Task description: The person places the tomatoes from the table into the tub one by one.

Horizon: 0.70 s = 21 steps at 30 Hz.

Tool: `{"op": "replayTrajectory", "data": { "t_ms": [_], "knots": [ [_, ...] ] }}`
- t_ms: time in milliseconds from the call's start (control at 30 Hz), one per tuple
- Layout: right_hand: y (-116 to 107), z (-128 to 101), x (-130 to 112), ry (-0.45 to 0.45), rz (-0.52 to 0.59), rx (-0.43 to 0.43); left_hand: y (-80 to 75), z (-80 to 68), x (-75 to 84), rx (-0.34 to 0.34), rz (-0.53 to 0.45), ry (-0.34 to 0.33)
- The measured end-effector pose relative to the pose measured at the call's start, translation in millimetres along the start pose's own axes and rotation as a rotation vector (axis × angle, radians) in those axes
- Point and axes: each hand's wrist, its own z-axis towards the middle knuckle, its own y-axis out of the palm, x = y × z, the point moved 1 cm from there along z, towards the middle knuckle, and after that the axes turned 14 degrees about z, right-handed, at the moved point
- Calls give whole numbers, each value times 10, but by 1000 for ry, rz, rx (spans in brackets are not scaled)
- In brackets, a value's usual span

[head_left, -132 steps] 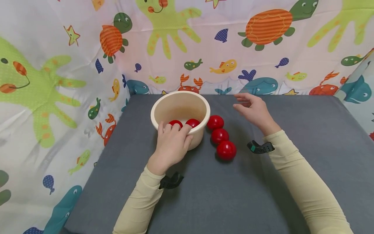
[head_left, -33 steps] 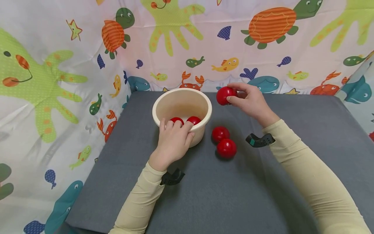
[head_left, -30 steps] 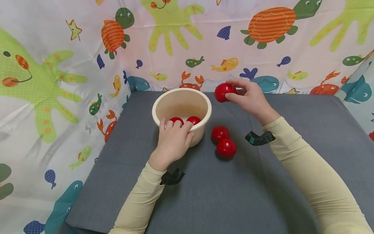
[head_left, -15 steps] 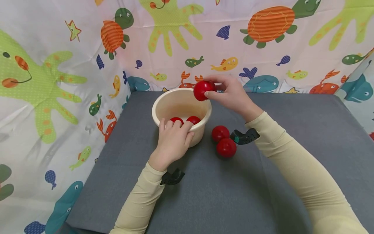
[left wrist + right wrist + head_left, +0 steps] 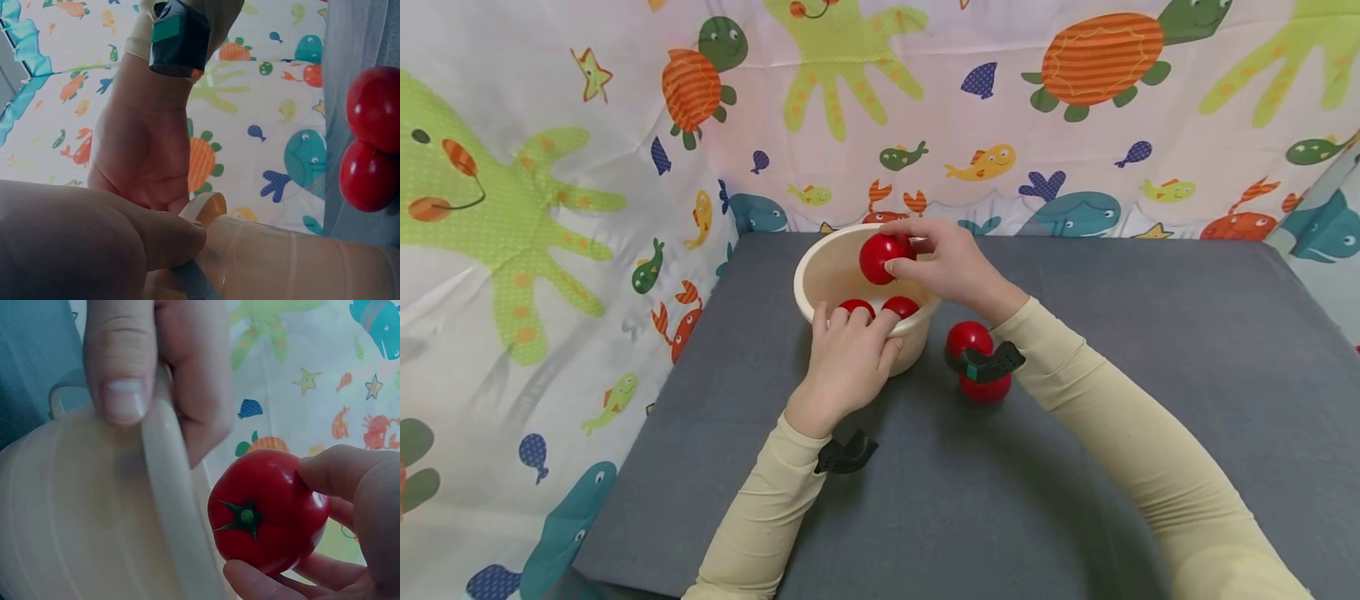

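My right hand (image 5: 951, 267) pinches a red tomato (image 5: 880, 257) between thumb and fingertips, fingers curled round it, and holds it over the open mouth of the cream bowl (image 5: 820, 275). In the right wrist view the tomato (image 5: 265, 512) shows its green stem star facing the camera, with my thumb (image 5: 340, 472) on its upper right side and another finger under it; it hangs just beside the bowl's rim (image 5: 172, 512), not touching it as far as I can tell.

My left hand (image 5: 846, 362) grips the near side of the bowl: the fingers hook over the rim into the bowl and the thumb lies against the outer wall. The left wrist view confirms this, with my thumb (image 5: 156, 234) lying against the wall just below the rim (image 5: 203, 209).

Inside the bowl, two more tomatoes (image 5: 901, 307) lie side by side just beyond my left fingertips. On the desk (image 5: 1150, 317), right of the bowl and partly hidden under my right wrist and its black strap (image 5: 988, 365), two loose tomatoes (image 5: 968, 337) sit touching each other; the left wrist view shows the pair (image 5: 374, 140) pressed together as well.

The desk carries a grey cloth, and a sea-creature printed curtain (image 5: 550, 167) closes it in at the back and on both sides.
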Motion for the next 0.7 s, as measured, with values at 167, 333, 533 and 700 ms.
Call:
{"op": "replayTrajectory", "data": {
  "t_ms": [167,333,533,700],
  "knots": [
    [58,13,52,25,-28,-22,-12,-3,3,-1,-1,4],
    [100,36,106,48,-73,-57,-12,0,5,-6,1,3],
    [140,59,120,43,-146,-86,-13,-5,9,9,5,9],
    [161,78,123,33,-197,-96,-12,-8,9,9,6,7]
  ]
}}
